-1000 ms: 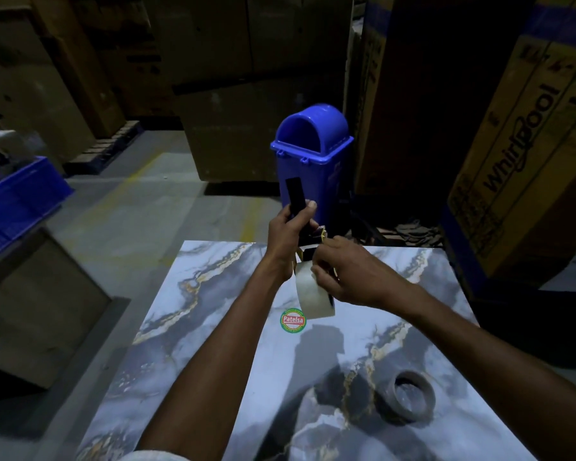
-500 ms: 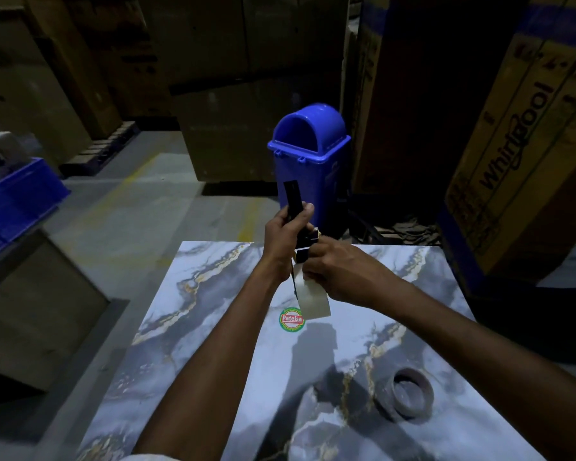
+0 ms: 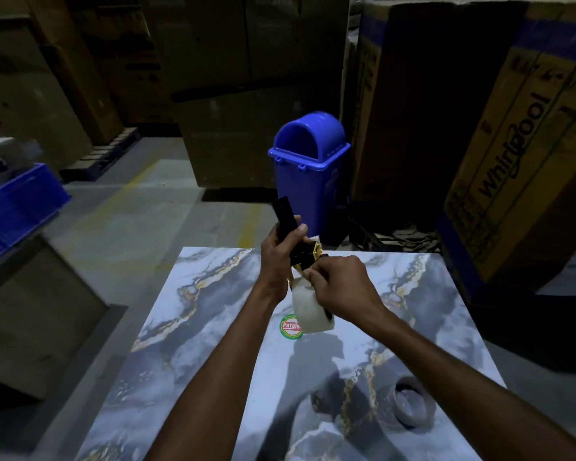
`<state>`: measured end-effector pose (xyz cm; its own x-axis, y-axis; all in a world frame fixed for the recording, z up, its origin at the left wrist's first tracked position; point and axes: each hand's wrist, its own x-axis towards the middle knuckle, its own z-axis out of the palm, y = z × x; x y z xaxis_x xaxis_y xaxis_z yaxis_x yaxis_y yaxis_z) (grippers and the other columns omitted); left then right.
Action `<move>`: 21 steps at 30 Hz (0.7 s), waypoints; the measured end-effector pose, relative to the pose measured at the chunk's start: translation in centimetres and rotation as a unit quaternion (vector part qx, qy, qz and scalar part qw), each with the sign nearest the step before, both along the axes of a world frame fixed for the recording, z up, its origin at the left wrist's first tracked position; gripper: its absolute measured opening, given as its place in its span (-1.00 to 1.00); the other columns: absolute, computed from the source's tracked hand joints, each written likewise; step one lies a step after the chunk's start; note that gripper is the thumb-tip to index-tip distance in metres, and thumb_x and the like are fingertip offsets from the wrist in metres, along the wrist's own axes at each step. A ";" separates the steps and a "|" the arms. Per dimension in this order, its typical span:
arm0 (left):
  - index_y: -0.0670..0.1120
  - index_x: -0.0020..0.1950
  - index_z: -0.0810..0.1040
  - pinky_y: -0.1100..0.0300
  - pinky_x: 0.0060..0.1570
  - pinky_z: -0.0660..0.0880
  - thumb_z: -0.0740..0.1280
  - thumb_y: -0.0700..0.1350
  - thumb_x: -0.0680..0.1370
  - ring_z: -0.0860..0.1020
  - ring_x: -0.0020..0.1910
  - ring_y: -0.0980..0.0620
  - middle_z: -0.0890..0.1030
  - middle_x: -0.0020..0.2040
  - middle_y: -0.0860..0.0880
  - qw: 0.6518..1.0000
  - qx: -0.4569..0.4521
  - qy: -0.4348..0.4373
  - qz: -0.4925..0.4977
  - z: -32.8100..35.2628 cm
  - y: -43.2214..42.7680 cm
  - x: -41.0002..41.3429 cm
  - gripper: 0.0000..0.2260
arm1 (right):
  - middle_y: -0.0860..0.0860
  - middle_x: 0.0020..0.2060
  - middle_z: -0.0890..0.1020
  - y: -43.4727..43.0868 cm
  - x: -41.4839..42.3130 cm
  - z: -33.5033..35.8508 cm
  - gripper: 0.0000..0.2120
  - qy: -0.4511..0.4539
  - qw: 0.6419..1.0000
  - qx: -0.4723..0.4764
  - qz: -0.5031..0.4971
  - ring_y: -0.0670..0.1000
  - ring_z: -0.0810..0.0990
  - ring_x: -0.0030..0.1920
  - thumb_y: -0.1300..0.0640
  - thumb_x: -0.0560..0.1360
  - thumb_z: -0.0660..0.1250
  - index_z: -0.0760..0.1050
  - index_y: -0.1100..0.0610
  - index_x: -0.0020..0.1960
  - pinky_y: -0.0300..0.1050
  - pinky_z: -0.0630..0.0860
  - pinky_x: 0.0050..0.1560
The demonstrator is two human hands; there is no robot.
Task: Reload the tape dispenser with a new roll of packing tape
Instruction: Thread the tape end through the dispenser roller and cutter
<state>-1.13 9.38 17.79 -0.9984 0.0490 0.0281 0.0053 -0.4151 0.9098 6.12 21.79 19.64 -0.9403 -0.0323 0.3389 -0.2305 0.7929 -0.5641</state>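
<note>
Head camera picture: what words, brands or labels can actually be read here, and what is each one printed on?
"Whirlpool": on the tall cardboard box at right, running up its side.
"Patels": on the round green and red sticker on the marble-patterned table; its last letters are hidden by the tape roll.
Small marks atop the box: too blurred.

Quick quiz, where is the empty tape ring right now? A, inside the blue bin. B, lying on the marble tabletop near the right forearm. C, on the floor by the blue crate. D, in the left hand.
B: the empty tape ring lies flat on the marble tabletop, beside the right forearm, while the left hand grips the tape dispenser and the right hand works at the new roll.
</note>
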 end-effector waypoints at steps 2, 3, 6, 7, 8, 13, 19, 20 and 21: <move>-0.08 0.15 0.63 -0.08 0.12 0.58 0.44 -0.17 0.55 0.64 -0.08 -0.13 0.66 -0.13 -0.20 1.000 0.018 0.008 0.011 -0.3 -0.2 0.3 -0.82 | 0.01 -0.34 0.69 -0.1 0.1 -0.1 -0.78 -0.031 0.999 -0.021 -0.036 0.06 0.62 -0.23 0.02 0.52 0.39 0.65 0.10 -0.25 -0.03 0.50 -0.19; -0.09 0.13 0.63 -0.11 0.15 0.55 0.43 -0.19 0.53 0.63 -0.07 -0.15 0.65 -0.13 -0.20 0.999 0.037 0.011 0.012 -0.5 -0.4 0.5 -0.82 | 0.00 -0.36 0.68 0.0 0.2 -0.3 -0.76 -0.052 0.997 -0.039 -0.050 0.06 0.62 -0.23 0.02 0.52 0.40 0.65 0.10 -0.27 -0.04 0.50 -0.19; -0.09 0.04 0.64 -0.20 0.24 0.50 0.37 -0.26 0.49 0.61 0.01 -0.22 0.62 -0.15 -0.21 0.996 0.077 0.033 0.005 -0.8 -0.9 1.1 -0.83 | -0.01 -0.39 0.66 0.3 -0.1 -0.8 -0.71 -0.106 0.983 -0.129 -0.079 0.03 0.63 -0.26 0.01 0.51 0.41 0.62 0.15 -0.33 -0.01 0.56 -0.21; -0.08 0.01 0.64 -0.22 0.26 0.50 0.35 -0.28 0.47 0.61 0.05 -0.25 0.62 -0.15 -0.20 0.996 0.077 0.047 0.000 -0.9 -1.0 1.3 -0.82 | 0.00 -0.39 0.67 0.4 -0.3 -1.0 -0.70 -0.115 0.979 -0.148 -0.084 0.03 0.64 -0.27 0.02 0.50 0.42 0.62 0.15 -0.34 0.01 0.56 -0.22; -0.07 -0.01 0.64 -0.21 0.26 0.50 0.32 -0.30 0.46 0.61 0.09 -0.26 0.61 -0.14 -0.21 0.995 0.078 0.066 -0.007 -1.0 -1.1 1.7 -0.80 | 0.00 -0.40 0.67 0.6 -0.4 -1.1 -0.70 -0.115 0.977 -0.156 -0.086 0.03 0.64 -0.27 0.02 0.50 0.42 0.62 0.15 -0.34 0.00 0.55 -0.22; -0.15 0.07 0.67 -0.03 0.19 0.54 0.30 -0.34 0.45 0.63 0.17 -0.20 0.67 0.07 -0.28 0.988 0.019 0.147 -0.033 -1.7 -2.3 3.4 -0.73 | -0.03 -0.43 0.63 2.6 -1.2 -1.2 -0.73 -0.084 0.984 -0.132 -0.087 -0.01 0.62 -0.29 0.06 0.50 0.39 0.59 0.09 -0.35 -0.04 0.51 -0.23; -0.32 0.16 0.50 -0.23 0.35 0.49 0.44 -0.32 0.50 0.56 0.32 -0.27 0.60 0.25 -0.32 0.977 -0.112 0.174 -0.047 -4.0 -3.2 3.7 -0.74 | -0.01 -0.40 0.65 4.0 -3.2 -1.9 -0.77 -0.050 0.992 -0.064 -0.096 0.02 0.62 -0.29 0.07 0.50 0.37 0.61 0.12 -0.30 -0.10 0.45 -0.26; -0.31 0.16 0.51 -0.19 0.34 0.50 0.44 -0.32 0.51 0.56 0.32 -0.23 0.59 0.25 -0.29 0.974 -0.130 0.181 -0.047 -4.2 -3.2 3.9 -0.74 | 0.01 -0.38 0.66 3.9 -3.2 -2.1 -0.78 -0.041 0.993 -0.058 -0.098 0.03 0.62 -0.28 0.08 0.50 0.37 0.62 0.12 -0.29 -0.09 0.46 -0.25; -0.28 0.16 0.53 -0.12 0.31 0.51 0.44 -0.31 0.51 0.56 0.31 -0.18 0.58 0.25 -0.25 0.971 -0.144 0.185 -0.055 -4.4 -3.4 4.1 -0.75 | 0.02 -0.37 0.67 3.9 -3.2 -2.5 -0.79 -0.036 0.993 -0.053 -0.102 0.04 0.62 -0.27 0.09 0.50 0.37 0.62 0.12 -0.29 -0.08 0.48 -0.23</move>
